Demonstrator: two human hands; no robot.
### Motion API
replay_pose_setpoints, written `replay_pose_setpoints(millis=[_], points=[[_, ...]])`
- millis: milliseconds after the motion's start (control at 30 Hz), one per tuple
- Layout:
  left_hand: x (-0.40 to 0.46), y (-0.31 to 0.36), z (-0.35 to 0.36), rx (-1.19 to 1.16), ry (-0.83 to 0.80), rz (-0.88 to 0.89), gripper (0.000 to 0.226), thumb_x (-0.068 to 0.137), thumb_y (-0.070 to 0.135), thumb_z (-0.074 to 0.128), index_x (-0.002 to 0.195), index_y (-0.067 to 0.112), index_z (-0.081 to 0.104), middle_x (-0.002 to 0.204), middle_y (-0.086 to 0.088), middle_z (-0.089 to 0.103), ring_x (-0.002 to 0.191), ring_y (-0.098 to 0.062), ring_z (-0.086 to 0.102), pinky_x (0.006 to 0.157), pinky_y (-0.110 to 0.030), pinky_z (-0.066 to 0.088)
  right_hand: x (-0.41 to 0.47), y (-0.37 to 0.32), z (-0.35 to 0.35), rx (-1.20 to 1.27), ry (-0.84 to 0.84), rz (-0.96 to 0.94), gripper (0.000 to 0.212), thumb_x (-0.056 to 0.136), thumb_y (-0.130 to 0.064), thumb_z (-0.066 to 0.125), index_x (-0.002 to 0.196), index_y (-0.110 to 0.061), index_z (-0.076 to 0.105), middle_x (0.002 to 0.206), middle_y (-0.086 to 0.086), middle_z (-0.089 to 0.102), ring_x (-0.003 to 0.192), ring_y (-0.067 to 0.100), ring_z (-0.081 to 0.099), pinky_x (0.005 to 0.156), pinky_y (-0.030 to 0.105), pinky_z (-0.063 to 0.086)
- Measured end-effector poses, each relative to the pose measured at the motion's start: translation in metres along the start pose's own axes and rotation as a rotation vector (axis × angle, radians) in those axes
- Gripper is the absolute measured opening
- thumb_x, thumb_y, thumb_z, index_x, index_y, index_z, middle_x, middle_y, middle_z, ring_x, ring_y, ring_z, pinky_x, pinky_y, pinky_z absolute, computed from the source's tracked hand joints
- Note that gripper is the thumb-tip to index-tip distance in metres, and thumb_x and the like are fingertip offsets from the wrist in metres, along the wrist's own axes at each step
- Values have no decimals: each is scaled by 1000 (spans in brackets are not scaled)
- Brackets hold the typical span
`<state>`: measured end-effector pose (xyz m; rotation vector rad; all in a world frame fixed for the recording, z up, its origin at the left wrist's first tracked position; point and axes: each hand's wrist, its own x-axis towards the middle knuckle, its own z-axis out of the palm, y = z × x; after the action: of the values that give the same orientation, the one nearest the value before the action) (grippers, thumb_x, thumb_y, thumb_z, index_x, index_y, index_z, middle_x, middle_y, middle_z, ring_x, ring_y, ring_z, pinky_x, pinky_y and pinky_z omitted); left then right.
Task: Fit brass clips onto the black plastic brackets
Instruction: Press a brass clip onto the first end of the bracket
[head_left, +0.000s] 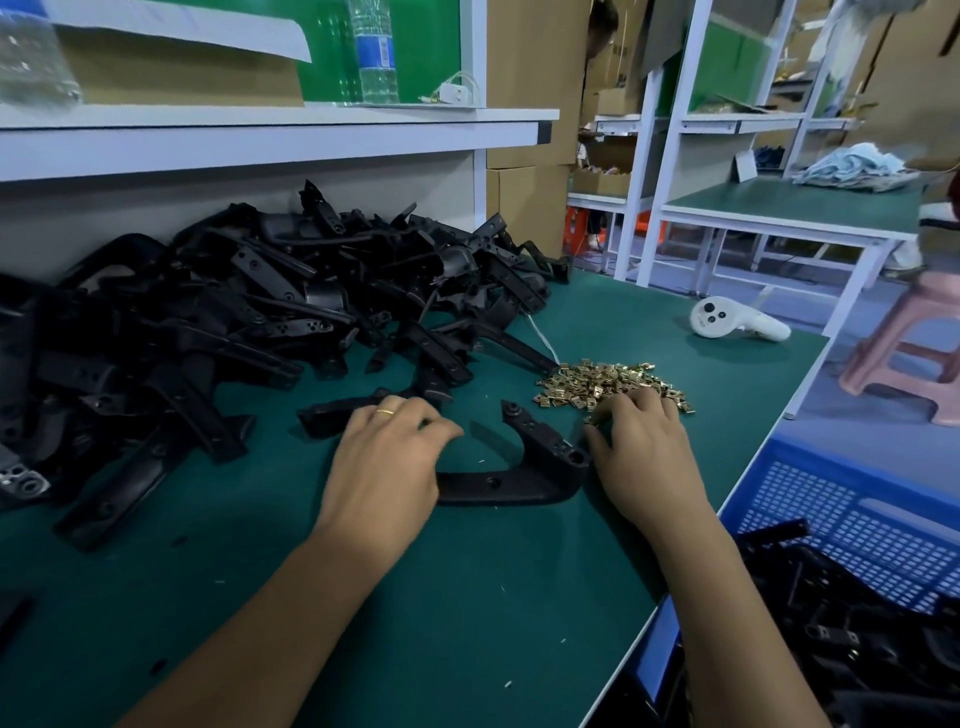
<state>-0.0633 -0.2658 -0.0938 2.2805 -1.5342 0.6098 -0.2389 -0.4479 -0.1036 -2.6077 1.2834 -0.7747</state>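
No text can be read anywhere. The water bottle (375, 52) at the upper middle of the frame wears a blue label, but its print is too blurred to make out.

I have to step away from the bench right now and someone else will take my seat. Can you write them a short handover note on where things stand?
Left hand: rests on the black bracket lying on the green mat, steadying it.
Right hand: fingers in the near edge of the brass clip pile; whether a clip is pinched cannot be seen.
Unfitted brackets: big heap at left.
Blue crate at right holds black parts.
No clip visible on this bracket yet. Left: pick a clip, fit it.
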Motion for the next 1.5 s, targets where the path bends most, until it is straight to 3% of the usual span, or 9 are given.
replay_pose_setpoints(millis=[100, 233, 333, 500, 833, 1000, 1200, 1333, 1500], points=[[0, 5, -4, -12, 41, -44, 35, 98, 20, 52, 127, 21, 70, 120, 4, 67, 117, -19, 55, 103, -40, 43, -1, -1, -2, 91, 7, 15, 15, 99, -30, 64, 103, -15, 64, 111, 5, 54, 111, 27, 46, 91, 43, 46], [-6, 34, -2, -327, -319, 60, 72, 97, 69, 28, 155, 30, 37, 156, 13, 40, 143, -6, 31, 115, -22, 22, -1, -2, -5, 140, 0, 14, 10, 98, -25, 65, 98, -15, 62, 107, 3, 56, 107, 26, 47, 88, 41, 45], [-6, 35, 5, -352, -419, 100, 90, 87, 85, 32, 159, 31, 27, 160, 21, 26, 147, 1, 20, 116, -19, 17, -6, -8, -9, 218, -47, -4, 9, 97, -15, 63, 94, -15, 55, 101, 2, 57, 100, 26, 50, 83, 42, 44], [-3, 34, 5, -424, -382, 55, 66, 82, 89, 40, 125, 40, 48, 123, 27, 48, 122, 1, 44, 112, -28, 37, -24, -21, -15, 508, -149, -2, 18, 92, -5, 61, 94, -22, 55, 89, -6, 64, 85, 20, 58, 76, 39, 47], [-4, 35, 0, -347, -204, 63, 34, 88, 70, 39, 95, 36, 43, 92, 20, 49, 99, -4, 45, 125, -39, 18, -45, -42, -12, 938, -62, 109, 23, 91, -1, 60, 88, -24, 62, 83, -1, 68, 76, 17, 63, 70, 33, 51], [-5, 34, 3, -396, -321, 38, 78, 80, 89, 35, 132, 31, 40, 125, 21, 46, 128, -1, 36, 128, -35, 9, -49, -44, -17, 1117, -83, 109, 19, 90, 0, 69, 85, -19, 70, 83, 5, 69, 73, 9, 61, 65, 14, 48], [-4, 31, 1, -510, -229, 1, 48, 86, 73, 42, 114, 35, 47, 101, 22, 53, 108, 9, 40, 118, -30, 28, -48, -45, -15, 1306, -115, 145, 11, 89, 1, 75, 97, -6, 70, 84, 9, 70, 77, 15, 65, 75, 23, 55], [-7, 27, 0, -572, -397, 5, 61, 85, 82, 38, 135, 47, 35, 127, 33, 42, 129, 5, 33, 109, -27, 33, -47, -41, -16, 1491, -130, 245, 13, 91, 4, 71, 102, 2, 66, 86, 15, 74, 75, 16, 70, 73, 22, 57], [-10, 23, 0, -661, -430, 72, 72, 88, 83, 30, 154, 57, 18, 148, 38, 32, 148, 0, 16, 119, -35, 25, -46, -38, -17, 1638, -127, 297, 13, 89, 4, 71, 101, 3, 67, 85, 14, 74, 78, 21, 73, 77, 24, 59]])
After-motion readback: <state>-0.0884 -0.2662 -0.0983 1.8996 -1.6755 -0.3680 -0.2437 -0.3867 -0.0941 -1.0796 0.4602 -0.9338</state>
